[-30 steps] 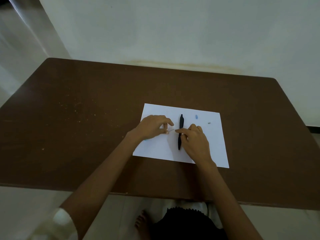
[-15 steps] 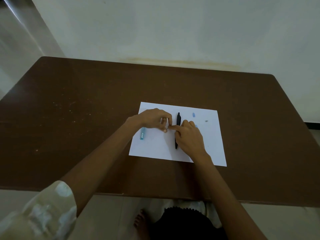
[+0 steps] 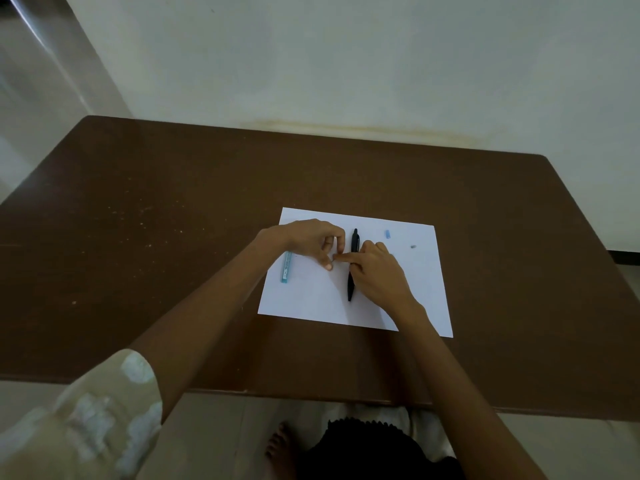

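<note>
A white sheet of paper [image 3: 308,299] lies on the brown table [image 3: 166,258]. On the sheet a black pen [image 3: 351,289] lies lengthwise, partly under my right hand [image 3: 379,273]. My left hand [image 3: 311,239] hovers just left of the pen with its fingers curled. The fingertips of both hands meet beside the pen and pinch a small thin part that is too small to make out. A light blue pen barrel [image 3: 286,268] lies at the sheet's left edge, beside my left wrist.
A small light blue piece [image 3: 387,233] and a tiny grey piece [image 3: 413,246] lie on the sheet's far right part. The table's far edge meets a pale wall. My bare foot [image 3: 277,448] shows below the near table edge.
My two hands have closed the gap between them, so the thin part once visible between them is hidden. The blue barrel now shows beside my left wrist.
</note>
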The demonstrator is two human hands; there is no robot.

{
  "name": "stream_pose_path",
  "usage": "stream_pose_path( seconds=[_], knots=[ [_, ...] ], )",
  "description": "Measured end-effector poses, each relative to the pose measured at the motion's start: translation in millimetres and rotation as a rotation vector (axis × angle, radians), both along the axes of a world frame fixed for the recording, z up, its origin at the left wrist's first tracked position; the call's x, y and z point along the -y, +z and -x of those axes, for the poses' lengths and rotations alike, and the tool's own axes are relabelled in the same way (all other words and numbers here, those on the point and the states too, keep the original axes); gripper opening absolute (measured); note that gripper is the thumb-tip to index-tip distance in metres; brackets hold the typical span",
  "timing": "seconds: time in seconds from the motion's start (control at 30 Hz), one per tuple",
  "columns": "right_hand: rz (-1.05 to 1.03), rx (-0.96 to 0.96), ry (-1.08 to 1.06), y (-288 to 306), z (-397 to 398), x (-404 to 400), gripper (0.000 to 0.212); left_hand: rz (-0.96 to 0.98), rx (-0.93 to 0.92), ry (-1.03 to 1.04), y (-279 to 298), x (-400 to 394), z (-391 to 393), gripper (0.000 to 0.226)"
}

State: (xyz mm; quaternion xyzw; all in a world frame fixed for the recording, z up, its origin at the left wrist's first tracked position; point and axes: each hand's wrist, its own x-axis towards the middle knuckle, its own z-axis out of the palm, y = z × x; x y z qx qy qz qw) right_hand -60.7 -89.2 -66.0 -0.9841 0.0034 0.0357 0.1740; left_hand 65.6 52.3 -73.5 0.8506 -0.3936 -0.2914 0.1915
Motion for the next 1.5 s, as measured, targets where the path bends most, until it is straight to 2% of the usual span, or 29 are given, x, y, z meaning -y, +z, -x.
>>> stream_pose_path(
  seconds=[0.33, 0.4, 0.53, 0.6, 0.7, 0.9, 1.3, 1.43, 1.5],
  knots=[
    [-0.028, -0.009, 0.003, -1, -4, 2, 0.035, 0.011, -0.007, -0.007, 0, -1, -1, 0.026],
    [-0.134, 0.013, -0.063, 2, -3, 4, 0.033, 0.011, -0.011, -0.005, 1, -1, -1, 0.026],
    [-0.513, 0.103, -0.335, 13, 0, 9, 0.031, 0.044, -0.005, 0.016, -1, -4, 1, 0.026],
    [-0.597, 0.012, -0.424, 17, -4, 6, 0.029, 0.068, -0.003, 0.043, -3, -6, 3, 0.027],
    [-0.588, -0.162, -0.437, 22, -12, -6, 0.024, 0.099, 0.005, 0.081, -6, -9, 7, 0.029],
    [-0.617, -0.309, -0.443, 27, -27, -20, 0.023, 0.154, 0.058, 0.111, -8, -14, 13, 0.031],
    [-0.685, -0.322, -0.488, 16, -32, -21, 0.027, 0.210, 0.056, 0.140, -3, -18, 22, 0.029],
    [-0.783, -0.238, -0.517, 27, -23, -4, 0.024, 0.423, -0.032, 0.308, 20, -21, 30, 0.033],
    [-0.888, -0.140, -0.571, 34, -13, 14, 0.019, 0.555, -0.004, 0.416, 36, -18, 34, 0.027]
  ],
)
